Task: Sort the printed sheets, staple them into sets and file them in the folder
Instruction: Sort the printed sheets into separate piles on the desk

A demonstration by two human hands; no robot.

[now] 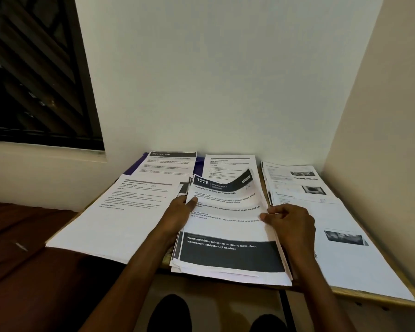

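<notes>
A thick stack of printed sheets (228,236) lies at the table's front middle; its top page bears "1226" on a dark header and a dark band low down. My left hand (177,215) grips the stack's left edge, thumb on the top page. My right hand (290,224) pinches the right edge of the upper sheets, which bow upward at the far end. Other sheets lie spread around: a pile at the left (120,212), one at the back left (170,164) on a purple folder (135,167), one at the back middle (228,165), and pages with photos at the right (321,212).
The small wooden table (393,300) stands in a corner, walls close behind and on the right. A dark window (34,68) is at the upper left. A brown surface (22,248) lies to the left. My feet (170,312) show below the table's edge.
</notes>
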